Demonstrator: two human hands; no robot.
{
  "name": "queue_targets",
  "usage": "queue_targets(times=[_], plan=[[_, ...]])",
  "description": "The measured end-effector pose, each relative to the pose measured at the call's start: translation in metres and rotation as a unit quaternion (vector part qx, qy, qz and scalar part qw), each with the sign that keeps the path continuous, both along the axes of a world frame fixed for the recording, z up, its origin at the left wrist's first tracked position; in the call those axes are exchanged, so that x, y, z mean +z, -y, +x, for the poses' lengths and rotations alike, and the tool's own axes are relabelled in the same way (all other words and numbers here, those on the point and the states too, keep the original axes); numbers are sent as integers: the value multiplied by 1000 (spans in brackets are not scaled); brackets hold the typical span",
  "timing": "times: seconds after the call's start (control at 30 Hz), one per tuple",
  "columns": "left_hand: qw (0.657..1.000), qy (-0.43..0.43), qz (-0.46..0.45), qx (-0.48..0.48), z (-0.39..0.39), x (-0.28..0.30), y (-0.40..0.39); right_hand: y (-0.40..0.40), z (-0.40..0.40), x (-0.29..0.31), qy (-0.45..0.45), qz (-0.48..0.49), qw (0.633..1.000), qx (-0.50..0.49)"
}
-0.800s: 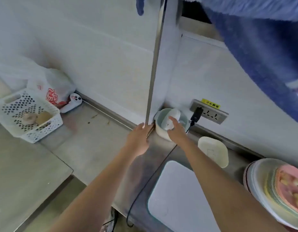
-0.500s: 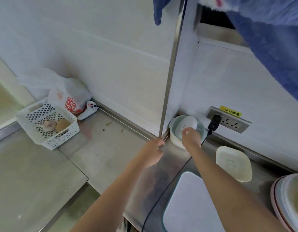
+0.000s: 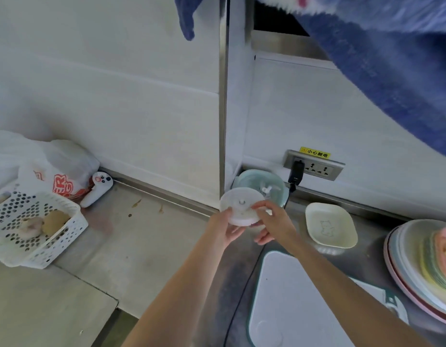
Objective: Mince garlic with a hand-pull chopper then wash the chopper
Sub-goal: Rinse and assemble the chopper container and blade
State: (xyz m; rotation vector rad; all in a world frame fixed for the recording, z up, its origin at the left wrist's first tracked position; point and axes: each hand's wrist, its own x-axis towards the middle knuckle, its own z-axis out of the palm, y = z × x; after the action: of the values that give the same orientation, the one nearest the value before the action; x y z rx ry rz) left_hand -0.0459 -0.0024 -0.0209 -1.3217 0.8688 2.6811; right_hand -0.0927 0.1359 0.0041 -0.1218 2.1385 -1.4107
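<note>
Two bare forearms reached up from the bottom of the view over the steel surface [image 3: 141, 249], and nearest to us lay a white cutting board [image 3: 292, 301] with a dark cable running along its left edge. To the right of it we saw a stack of pastel plates [image 3: 417, 261] at the frame's edge, and just beyond the board a pale square dish [image 3: 329, 225] with a faint animal outline in its middle.

Above the board we held the chopper lid [image 3: 240, 206] between both hands, its underside turned toward us and tilted. Our left hand [image 3: 224, 227] cupped its lower left rim with curled fingers, thumb on the edge; our right hand [image 3: 272, 221] pinched the right rim, fingers lying across the face. The lid was lifted clear of the chopper bowl [image 3: 262, 186], which stood just behind it in the corner against the wall, its white blade post showing inside.

Farther left sat a white perforated basket [image 3: 39, 231] holding two roundish pieces we could not identify, with a plastic bag [image 3: 56, 171] printed in red behind it. On the wall behind the bowl was a socket strip [image 3: 317, 167] with a black plug in it, and blue cloth [image 3: 392, 58] hung overhead.
</note>
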Motion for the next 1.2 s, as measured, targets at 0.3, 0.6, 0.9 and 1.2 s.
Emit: queue_targets(times=[0.3, 0.6, 0.9, 1.2], plan=[[992, 109, -6, 56, 24, -12, 36, 31, -100, -32, -230, 368, 886, 164], [991, 111, -68, 18, 44, -20, 62, 57, -91, -42, -284, 458, 807, 243], [988, 127, -83, -11, 31, -11, 58, 78, -76, -47, -203, 408, 861, 225], [991, 101, -82, -32, 31, -5, 61, 61, -50, -24, -299, 392, 847, 200]])
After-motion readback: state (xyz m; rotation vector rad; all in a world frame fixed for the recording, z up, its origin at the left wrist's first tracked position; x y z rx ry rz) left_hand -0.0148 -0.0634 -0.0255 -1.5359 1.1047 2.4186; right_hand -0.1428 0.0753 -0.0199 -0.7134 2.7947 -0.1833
